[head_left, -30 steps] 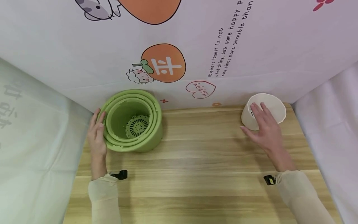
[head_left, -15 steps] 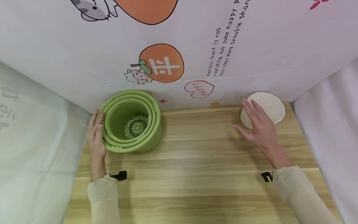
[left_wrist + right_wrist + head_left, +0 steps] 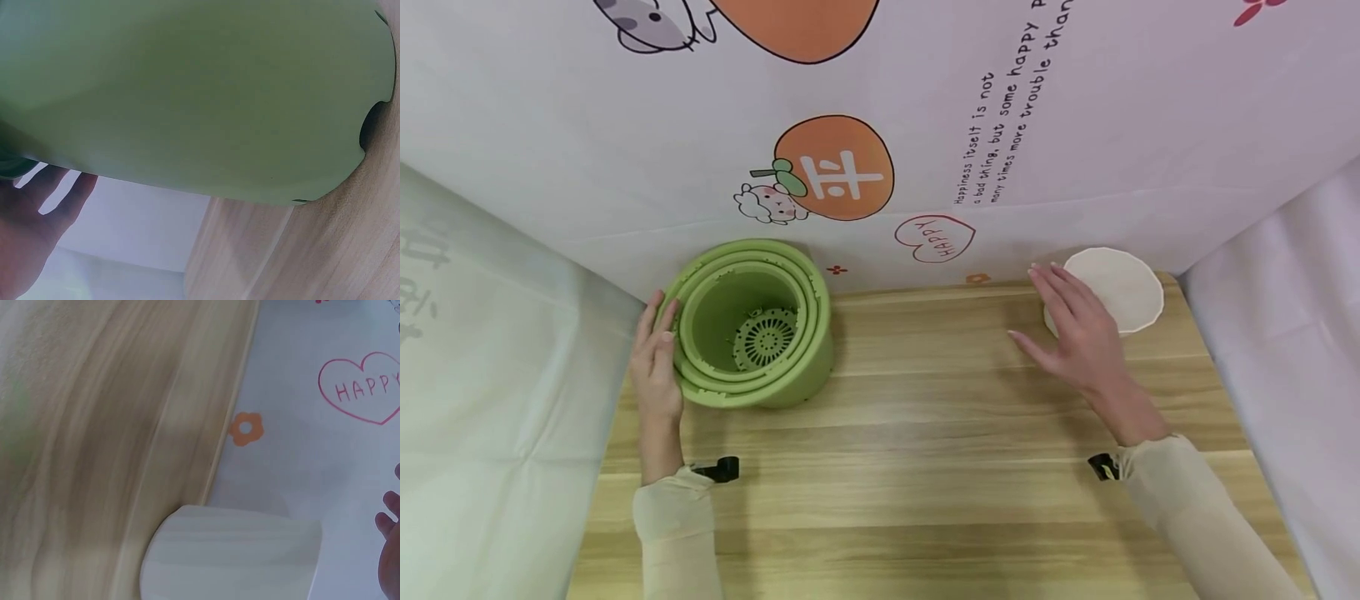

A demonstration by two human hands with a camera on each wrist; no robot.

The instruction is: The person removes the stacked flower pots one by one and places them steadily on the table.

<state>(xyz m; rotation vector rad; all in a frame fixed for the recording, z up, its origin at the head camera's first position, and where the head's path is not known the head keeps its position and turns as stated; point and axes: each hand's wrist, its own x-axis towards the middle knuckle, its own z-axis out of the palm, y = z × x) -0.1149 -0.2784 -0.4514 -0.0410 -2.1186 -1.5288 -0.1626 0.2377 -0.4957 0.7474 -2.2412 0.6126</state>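
Note:
A green pot [image 3: 752,333] with smaller green pots nested inside stands at the back left of the wooden table [image 3: 925,433]. The innermost one has a perforated drain disc at its bottom. My left hand [image 3: 655,358] rests with straight fingers against the pot's left rim and wall. In the left wrist view the green pot [image 3: 200,94] fills the frame, with my fingers [image 3: 37,212] beside it. A white pot [image 3: 1112,290] stands upside down at the back right. My right hand [image 3: 1063,329] is flat and open just left of it; contact is unclear. The right wrist view shows the white pot [image 3: 231,556] close to the backdrop.
A printed backdrop [image 3: 880,125] with an orange fruit drawing [image 3: 842,167] and a "HAPPY" heart [image 3: 934,237] stands right behind the table. White cloth walls [image 3: 482,375] close in both sides. Bare wood stretches between the two pots and toward me.
The white pot went from tilted with its opening toward me to upside down with its flat base up. My right hand slid left off it. The left hand stayed put.

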